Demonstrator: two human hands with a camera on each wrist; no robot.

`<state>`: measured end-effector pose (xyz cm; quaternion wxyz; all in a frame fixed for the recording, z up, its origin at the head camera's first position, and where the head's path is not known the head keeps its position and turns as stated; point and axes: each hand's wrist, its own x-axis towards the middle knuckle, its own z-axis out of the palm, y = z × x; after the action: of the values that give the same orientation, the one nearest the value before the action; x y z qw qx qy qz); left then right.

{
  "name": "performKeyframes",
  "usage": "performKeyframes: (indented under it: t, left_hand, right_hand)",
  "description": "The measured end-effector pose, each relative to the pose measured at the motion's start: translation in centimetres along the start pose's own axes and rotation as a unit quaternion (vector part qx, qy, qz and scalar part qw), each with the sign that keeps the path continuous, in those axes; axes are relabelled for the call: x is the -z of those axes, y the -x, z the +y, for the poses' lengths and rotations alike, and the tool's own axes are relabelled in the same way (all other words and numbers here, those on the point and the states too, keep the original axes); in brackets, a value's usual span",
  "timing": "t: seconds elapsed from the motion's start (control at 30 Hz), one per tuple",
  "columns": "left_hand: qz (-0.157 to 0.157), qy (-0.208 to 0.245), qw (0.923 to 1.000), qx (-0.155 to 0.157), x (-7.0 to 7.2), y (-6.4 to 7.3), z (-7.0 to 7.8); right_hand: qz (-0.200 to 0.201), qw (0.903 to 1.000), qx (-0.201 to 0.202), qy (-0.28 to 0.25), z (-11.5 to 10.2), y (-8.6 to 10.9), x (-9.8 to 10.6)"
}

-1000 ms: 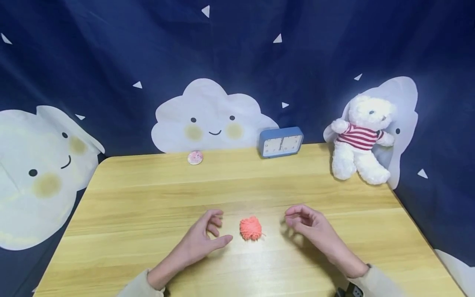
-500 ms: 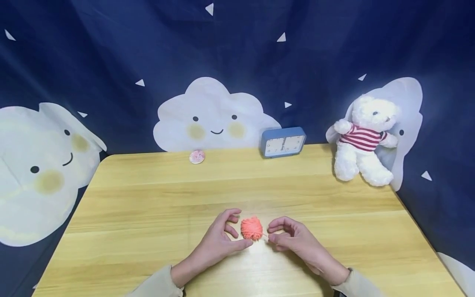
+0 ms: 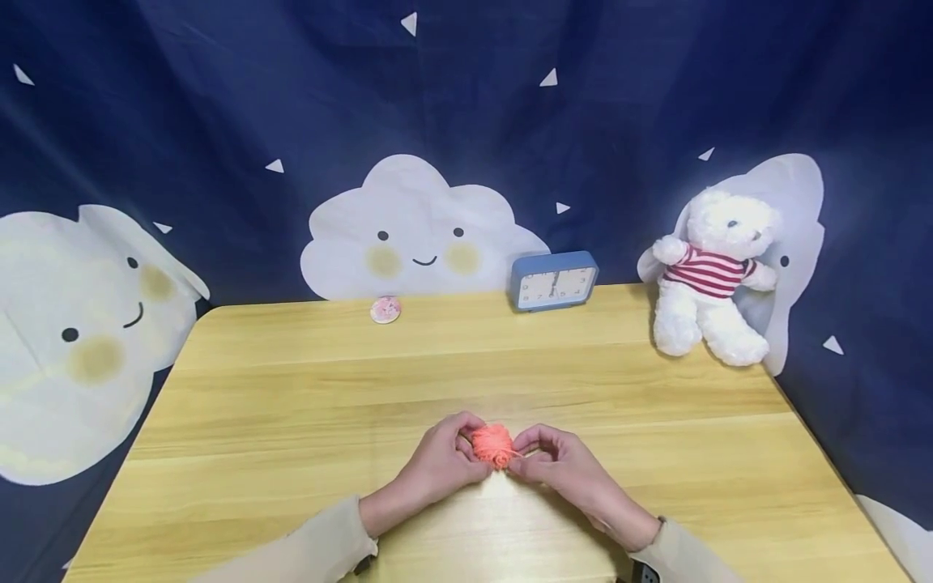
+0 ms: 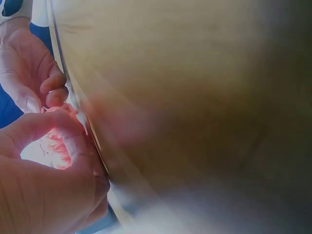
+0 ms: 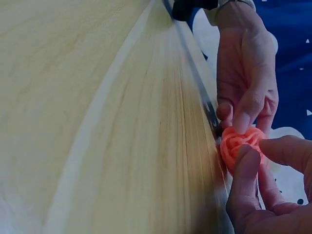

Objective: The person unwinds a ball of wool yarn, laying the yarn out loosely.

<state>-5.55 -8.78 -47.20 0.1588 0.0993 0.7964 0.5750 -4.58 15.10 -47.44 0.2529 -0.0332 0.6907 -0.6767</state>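
Observation:
A small ball of coral-orange yarn (image 3: 492, 442) is between both hands near the front middle of the wooden table (image 3: 306, 470). My left hand (image 3: 440, 460) grips its left side, thumb in front and fingers curled behind. On the other side, my right hand (image 3: 572, 471) has thumb and fingertips pinched at the short loose yarn end, right against the ball. The right wrist view shows the wound strands of the yarn ball (image 5: 239, 139) with fingertips of both hands on it. In the left wrist view, my left fingers partly hide the yarn (image 4: 57, 152).
Along the back edge are a round pink patterned disc (image 3: 385, 309) and a blue desk clock (image 3: 554, 281). A white teddy bear (image 3: 710, 275) in a striped shirt sits at the back right. Behind hangs a dark blue curtain (image 3: 474, 97) with cloud faces.
Both hands have moved inward from either side to the yarn ball. The left now grips the ball, and the right pinches its loose end. The ball has turned slightly.

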Motion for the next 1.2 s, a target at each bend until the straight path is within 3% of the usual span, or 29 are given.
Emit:
performKeyframes:
  t: [0.1, 0.27, 0.6, 0.73, 0.87, 1.0, 1.2]
  left_hand:
    - [0.005, 0.012, 0.9999, 0.001, 0.1, -0.1, 0.2]
    - [0.024, -0.002, 0.9994, -0.023, 0.4, 0.0, 0.7]
    - [0.038, 0.09, 0.9908, -0.094, 1.0, 0.4, 2.0]
    - [0.023, 0.135, 0.985, -0.105, 1.5, 0.5, 2.4]
    - [0.017, 0.151, 0.9826, -0.107, 2.0, 0.7, 3.1]
    - [0.033, 0.137, 0.9821, -0.124, 2.4, 0.8, 3.8]
    - [0.087, 0.073, 0.978, -0.175, 2.7, 1.1, 4.1]
  right_hand:
    - [-0.002, 0.9999, 0.006, -0.015, -0.1, -0.1, -0.1]
    - [-0.005, 0.9991, 0.023, -0.035, -0.7, -0.1, -0.5]
    - [-0.03, 0.9954, 0.09, -0.015, -2.3, -0.1, -1.1]
    - [-0.021, 0.993, 0.115, -0.017, -2.9, -0.1, -1.0]
    - [-0.016, 0.9903, 0.136, -0.025, -3.5, 0.0, -1.0]
    - [-0.018, 0.9882, 0.151, -0.02, -3.9, 0.3, -1.2]
    - [0.013, 0.984, 0.177, -0.011, -4.2, 0.7, -1.4]
